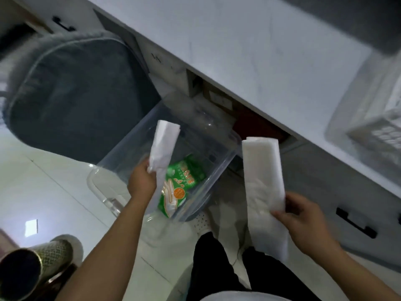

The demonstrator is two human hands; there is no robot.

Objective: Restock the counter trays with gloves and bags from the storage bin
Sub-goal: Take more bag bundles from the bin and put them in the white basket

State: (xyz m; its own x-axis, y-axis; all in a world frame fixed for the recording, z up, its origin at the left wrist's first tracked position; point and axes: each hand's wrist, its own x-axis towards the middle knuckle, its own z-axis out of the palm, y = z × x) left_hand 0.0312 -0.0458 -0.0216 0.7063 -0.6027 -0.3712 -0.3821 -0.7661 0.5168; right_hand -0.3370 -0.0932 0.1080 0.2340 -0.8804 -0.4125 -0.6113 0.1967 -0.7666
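Note:
A clear plastic storage bin (121, 153) stands on the floor in front of the counter. Inside it lies a green packet of gloves (184, 181). My left hand (142, 181) grips a folded white stack of bags (163, 146) above the bin. My right hand (303, 218) holds a longer white stack of bags (262, 179) to the right of the bin, in front of the cabinet. A white perforated tray (368, 118) sits on the counter at the far right, blurred.
The pale marble counter (238, 51) runs diagonally across the top. Below it are cabinets with black handles (355, 222) and an open shelf of boxes (219, 98). A grey cushioned chair (71, 94) stands left of the bin. A patterned metal cylinder (32, 266) lies at bottom left.

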